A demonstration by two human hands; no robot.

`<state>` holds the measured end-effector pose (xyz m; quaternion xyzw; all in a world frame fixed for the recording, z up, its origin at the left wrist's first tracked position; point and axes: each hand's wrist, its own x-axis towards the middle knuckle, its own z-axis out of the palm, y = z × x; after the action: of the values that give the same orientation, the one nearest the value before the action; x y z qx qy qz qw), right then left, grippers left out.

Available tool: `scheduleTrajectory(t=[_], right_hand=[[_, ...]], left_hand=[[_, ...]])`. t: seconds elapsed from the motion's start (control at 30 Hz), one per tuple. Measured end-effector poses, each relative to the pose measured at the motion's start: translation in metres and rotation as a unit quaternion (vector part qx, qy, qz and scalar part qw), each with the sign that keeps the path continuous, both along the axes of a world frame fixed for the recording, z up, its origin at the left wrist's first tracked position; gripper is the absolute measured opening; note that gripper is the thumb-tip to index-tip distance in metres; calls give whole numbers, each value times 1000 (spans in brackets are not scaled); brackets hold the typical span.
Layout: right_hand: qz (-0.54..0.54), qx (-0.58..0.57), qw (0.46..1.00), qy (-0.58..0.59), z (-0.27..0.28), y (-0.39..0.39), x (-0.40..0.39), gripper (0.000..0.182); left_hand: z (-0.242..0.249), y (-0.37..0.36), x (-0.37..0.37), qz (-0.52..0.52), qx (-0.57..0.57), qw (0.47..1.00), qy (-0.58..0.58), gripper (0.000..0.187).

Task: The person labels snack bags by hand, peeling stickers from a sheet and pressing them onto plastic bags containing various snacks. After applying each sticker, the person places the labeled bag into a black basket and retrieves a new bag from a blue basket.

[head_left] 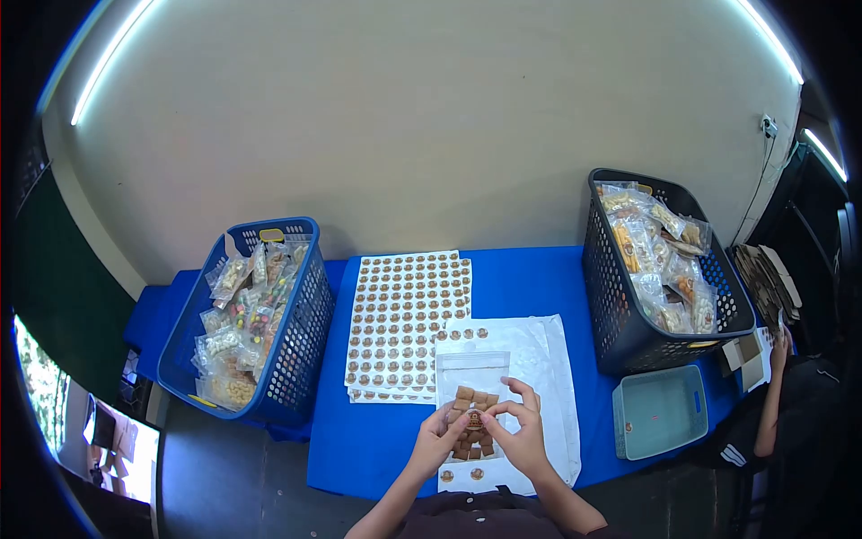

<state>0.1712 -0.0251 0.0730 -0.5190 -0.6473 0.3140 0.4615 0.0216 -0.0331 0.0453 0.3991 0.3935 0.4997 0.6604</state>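
A clear zip bag (472,361) of brown square snack pieces (473,454) lies on a white sheet in front of me. Over the middle of the bag is a round brown sticker (475,419). My left hand (435,440) has its thumb and fingers closed at the sticker's left edge, close against the bag. From the other side, my right hand (521,433) pinches the sticker's right edge between thumb and index finger, its other fingers raised. Two loose round stickers (477,473) lie on the sheet below the bag.
Sheets of round stickers (404,314) lie left of the white sheet (539,359) on the blue-covered table. A blue basket (301,332) and a black basket (620,305) hold packed snack bags. A green tray (660,440) stands right; beyond, another person's hand (781,346) reaches over cardboard.
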Motion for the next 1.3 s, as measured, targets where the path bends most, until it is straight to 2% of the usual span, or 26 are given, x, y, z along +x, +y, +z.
scheduleTrajectory(t=[0.37,0.43,0.53,0.63,0.73,0.77,0.87,0.9,0.97,1.1,1.17,1.3], right_hand=[[-26,48,998,-25,4,-3,-9,8],[-20,79,996,-43,-1,-2,-9,16],[-54,62,996,45,4,-3,-12,45],[1,-37,988,152,0,-3,-10,66],[31,-79,981,175,-10,0,-13,66],[32,-77,973,214,-6,1,-14,58],[34,-106,972,208,-6,6,-6,47],[20,-96,971,219,-4,5,-7,38],[13,-101,964,244,-1,5,-7,37],[-21,-61,939,339,-4,6,-11,33],[-8,-75,944,321,0,6,-11,32],[21,-101,952,289,-14,7,-7,28]], left_hand=[[2,-2,-2,0,3,1000,2,38],[0,-2,-2,5,7,1000,-8,38],[1,-2,-4,9,-9,1000,-16,37],[-1,-2,-5,8,-15,1000,-25,37],[1,-3,-4,-4,-9,1000,-17,38],[2,-3,-3,-9,-6,1000,-11,38],[0,-3,-1,-21,4,1000,-15,39],[1,-4,-1,-24,6,999,-22,40],[4,-4,-1,-32,13,999,-36,42],[9,-5,9,12,39,999,19,36],[2,-2,4,-2,15,996,82,31],[6,-3,11,33,9,999,31,25]])
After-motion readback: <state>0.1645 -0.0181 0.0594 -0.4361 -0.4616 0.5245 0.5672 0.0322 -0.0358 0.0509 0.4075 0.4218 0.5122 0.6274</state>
